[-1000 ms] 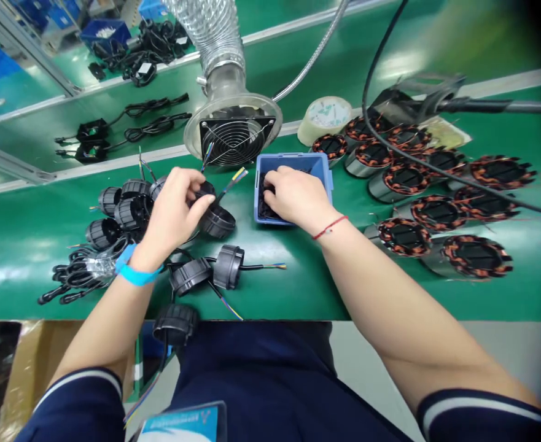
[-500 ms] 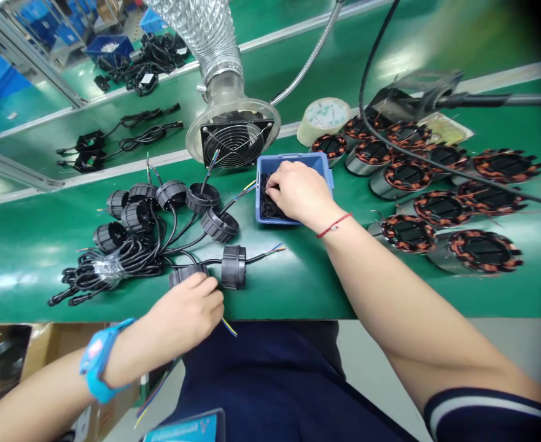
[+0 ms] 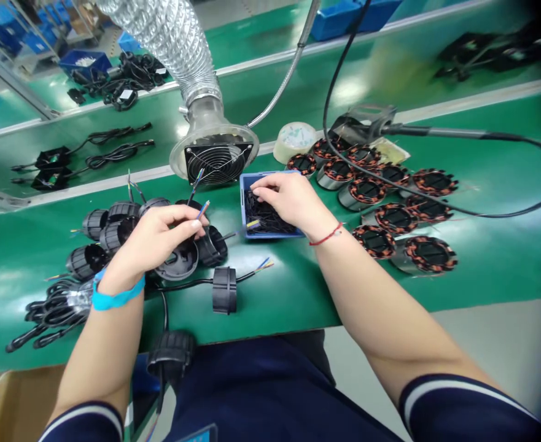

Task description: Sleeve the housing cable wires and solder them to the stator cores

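Note:
My left hand [image 3: 153,236] is raised over the green bench and pinches the coloured wire ends of a black round cap [image 3: 178,261], which hangs just under it. Around it lie more black caps with cables [image 3: 113,224], and another cap [image 3: 225,290] stands on edge nearer me. My right hand [image 3: 288,196] reaches into a small blue bin [image 3: 245,202] of thin black pieces, its fingers curled down among them. What those fingers hold is hidden.
A fan on a silver duct [image 3: 215,161] stands behind the bin. Several copper-wound stators [image 3: 399,202] lie to the right, with a roll of tape [image 3: 295,140] and a black cable [image 3: 482,212]. A cable bundle [image 3: 49,310] lies at left. One cap [image 3: 171,356] hangs over the bench edge.
My left hand went down to the near edge of the bench, then came back up holding a cap by its wires. My right hand stayed in the blue bin.

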`<state>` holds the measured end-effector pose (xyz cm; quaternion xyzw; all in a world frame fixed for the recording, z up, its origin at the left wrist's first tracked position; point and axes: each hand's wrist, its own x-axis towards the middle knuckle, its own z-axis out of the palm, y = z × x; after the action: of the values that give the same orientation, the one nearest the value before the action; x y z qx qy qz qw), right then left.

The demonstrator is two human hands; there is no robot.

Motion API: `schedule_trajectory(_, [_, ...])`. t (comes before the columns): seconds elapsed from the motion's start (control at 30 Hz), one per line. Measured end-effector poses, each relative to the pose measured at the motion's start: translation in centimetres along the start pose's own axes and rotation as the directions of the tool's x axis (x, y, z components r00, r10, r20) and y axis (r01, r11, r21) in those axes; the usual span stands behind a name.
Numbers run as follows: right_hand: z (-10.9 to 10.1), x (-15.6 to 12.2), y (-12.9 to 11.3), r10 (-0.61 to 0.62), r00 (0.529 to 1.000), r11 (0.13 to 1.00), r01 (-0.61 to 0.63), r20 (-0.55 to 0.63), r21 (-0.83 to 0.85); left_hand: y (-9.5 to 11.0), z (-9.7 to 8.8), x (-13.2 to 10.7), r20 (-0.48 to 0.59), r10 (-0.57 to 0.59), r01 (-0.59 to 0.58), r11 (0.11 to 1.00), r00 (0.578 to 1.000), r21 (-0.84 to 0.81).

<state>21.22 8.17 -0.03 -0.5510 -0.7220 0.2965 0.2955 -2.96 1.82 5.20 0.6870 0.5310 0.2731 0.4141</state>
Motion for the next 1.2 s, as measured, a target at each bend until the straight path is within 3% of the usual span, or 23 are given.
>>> schedule_trajectory(0.2, [0.1,0.4,0.6,0.118,0.991,0.897,-0.078,-0.066,0.434,-0.9,-0.3,-1.2,0.114,-0.082,0.11,0.955,0.99,-0.275])
schedule_trajectory(0.33, [0.3,0.3,0.5,0.141,0.985,0.847,-0.07,-0.096,0.527,-1.3,-0.3,-1.2,0.125,-0.066,0.097,0.96,0.99,-0.262])
schedule_trajectory(0.43, [0.7,-0.5,-0.9,0.132,0.99,0.74,-0.063,-0.052,0.67,-1.3,-0.2,-1.3,0.082,-0.055,0.072,0.972,0.995,-0.224])
schedule_trajectory(0.53, [1.8,-2.0,-3.3,0.057,0.998,0.634,-0.054,0.023,0.772,-1.2,-0.1,-1.4,0.104,-0.041,0.061,0.979,0.994,-0.196])
schedule_trajectory(0.73, [3.7,-4.4,-6.6,0.026,0.995,0.542,-0.091,0.091,0.836,-1.3,-0.1,-1.4,0.167,-0.007,0.038,0.983,0.986,-0.182])
schedule_trajectory(1.03, [3.6,-4.6,-6.5,0.029,0.997,0.577,-0.08,0.077,0.813,-1.5,-0.1,-1.3,0.193,0.005,0.023,0.99,0.981,-0.141])
schedule_trajectory(1.2, [3.7,-4.6,-6.4,-0.016,0.994,0.556,-0.08,0.107,0.827,-1.6,-0.1,-1.3,0.196,0.017,0.006,0.993,0.981,-0.12])
